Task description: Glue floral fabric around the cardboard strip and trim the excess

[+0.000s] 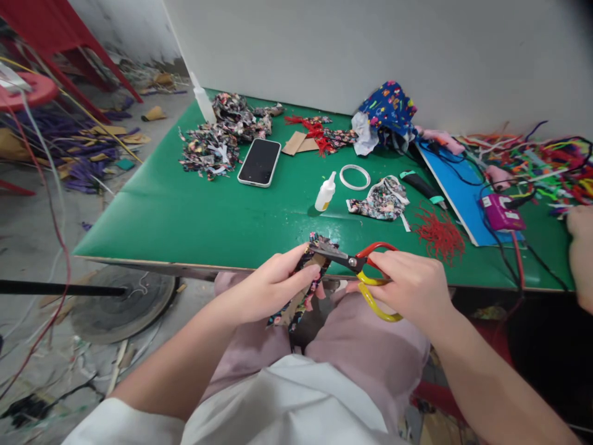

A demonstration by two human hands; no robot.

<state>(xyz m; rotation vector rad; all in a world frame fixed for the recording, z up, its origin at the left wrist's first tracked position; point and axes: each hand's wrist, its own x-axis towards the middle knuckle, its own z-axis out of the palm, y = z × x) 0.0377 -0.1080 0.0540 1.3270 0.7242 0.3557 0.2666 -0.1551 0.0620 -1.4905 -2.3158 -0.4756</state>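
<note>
My left hand pinches a dark floral fabric piece with a brown inner side, just off the front edge of the green table. In my right hand are scissors with red and yellow handles. Their dark blades lie over the top end of the fabric, by my left fingertips. Behind them stands a small white bottle. A crumpled floral strip lies to its right, near a white ring.
A phone, floral scraps, a black-green cutter, red threads, a blue board and a purple box with cables lie on the table. Another person's hand is at the right edge.
</note>
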